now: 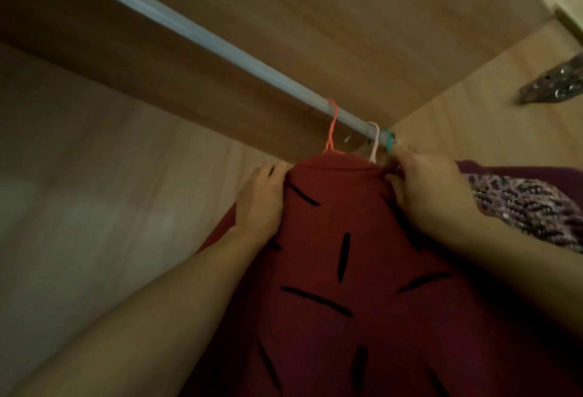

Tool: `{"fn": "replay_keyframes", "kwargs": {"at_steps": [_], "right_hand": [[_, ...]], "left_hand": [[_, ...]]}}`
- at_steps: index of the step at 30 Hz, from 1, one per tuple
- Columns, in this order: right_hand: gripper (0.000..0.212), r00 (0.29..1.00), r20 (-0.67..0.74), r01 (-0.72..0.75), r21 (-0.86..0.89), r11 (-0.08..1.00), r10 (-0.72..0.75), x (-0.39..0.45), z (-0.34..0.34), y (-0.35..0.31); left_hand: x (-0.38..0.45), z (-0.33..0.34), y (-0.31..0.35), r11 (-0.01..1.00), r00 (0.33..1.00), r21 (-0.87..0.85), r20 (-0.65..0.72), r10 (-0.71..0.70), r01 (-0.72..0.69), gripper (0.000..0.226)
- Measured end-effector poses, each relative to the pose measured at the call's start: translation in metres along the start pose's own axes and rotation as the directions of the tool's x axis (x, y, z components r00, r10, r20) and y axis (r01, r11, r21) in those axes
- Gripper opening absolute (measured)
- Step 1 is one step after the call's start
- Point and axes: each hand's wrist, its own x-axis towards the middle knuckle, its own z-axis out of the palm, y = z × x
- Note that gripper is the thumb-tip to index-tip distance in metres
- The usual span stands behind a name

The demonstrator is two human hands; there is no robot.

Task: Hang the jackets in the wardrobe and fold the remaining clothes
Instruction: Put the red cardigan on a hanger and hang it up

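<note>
Both hands (262,197) (426,188) on hung red jacket (347,254)

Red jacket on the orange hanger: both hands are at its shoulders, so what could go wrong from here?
1. The orange hanger sits with only its hook over the rail; a tug from either hand could lift it off.
2. The white hanger and green hanger crowd the right hand; hooks may tangle or the patterned garment get dragged.
3. The left hand presses the red jacket flat, so its shoulder may slip off the hanger.
</note>
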Motion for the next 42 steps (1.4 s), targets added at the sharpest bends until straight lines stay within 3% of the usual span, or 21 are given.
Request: {"fn": "replay_keyframes", "kwargs": {"at_steps": [2, 4, 6, 9, 14, 19, 24, 29, 33, 36, 42], "right_hand": [[0.016, 0.999, -0.04, 0.03, -0.095, 0.995, -0.034, -0.007, -0.003, -0.001], [0.042, 0.998, 0.0, 0.067, -0.285, 0.956, -0.07, -0.02, -0.004, -0.011], [0.081, 0.989, 0.145, 0.099, -0.45, 0.888, -0.037, -0.047, -0.002, -0.02], [0.101, 0.938, 0.335, 0.264, -0.516, 0.815, -0.092, -0.074, 0.006, -0.015], [0.107, 0.904, 0.424, 0.329, -0.617, 0.715, -0.049, -0.073, 0.004, 0.023], [0.106, 0.91, 0.41, 0.35, -0.668, 0.657, -0.069, -0.078, 0.007, 0.046], [0.105, 0.917, 0.392, 0.342, -0.682, 0.647, -0.071, -0.084, 0.01, 0.037], [0.101, 0.86, 0.51, 0.347, -0.607, 0.715, 0.016, -0.11, -0.001, 0.01], [0.104, 0.754, 0.657, 0.444, -0.49, 0.75, -0.016, -0.177, -0.016, -0.011], [0.103, 0.702, 0.71, 0.509, -0.45, 0.734, -0.051, -0.21, -0.035, -0.014], [0.099, 0.688, 0.726, 0.544, -0.504, 0.671, -0.012, -0.219, -0.04, 0.002]], "left_hand": [[-0.013, 0.006, 0.012, 0.986, 0.993, -0.111, 0.0, -0.122, 0.121, 0.025], [-0.027, 0.009, 0.014, 0.962, 0.973, -0.164, 0.105, -0.203, 0.219, 0.049], [-0.046, 0.012, 0.014, 0.961, 0.952, -0.132, 0.222, -0.212, 0.245, 0.068], [-0.063, 0.026, 0.013, 0.956, 0.92, -0.103, 0.319, -0.229, 0.274, 0.08], [-0.08, 0.072, 0.035, 0.96, 0.88, 0.004, 0.398, -0.259, 0.281, 0.087], [-0.094, 0.119, 0.076, 0.882, 0.783, -0.166, 0.551, -0.288, 0.442, 0.078], [-0.104, 0.113, 0.076, 0.882, 0.757, -0.133, 0.581, -0.301, 0.452, 0.078], [-0.163, 0.072, 0.075, 0.958, 0.756, 0.033, 0.607, -0.245, 0.284, 0.076], [-0.234, 0.043, 0.088, 0.976, 0.811, -0.033, 0.562, -0.16, 0.215, 0.073], [-0.278, 0.034, 0.091, 0.99, 0.812, 0.01, 0.572, -0.118, 0.137, 0.077], [-0.309, 0.028, 0.087, 0.988, 0.63, 0.119, 0.762, -0.152, 0.094, 0.079]]}}
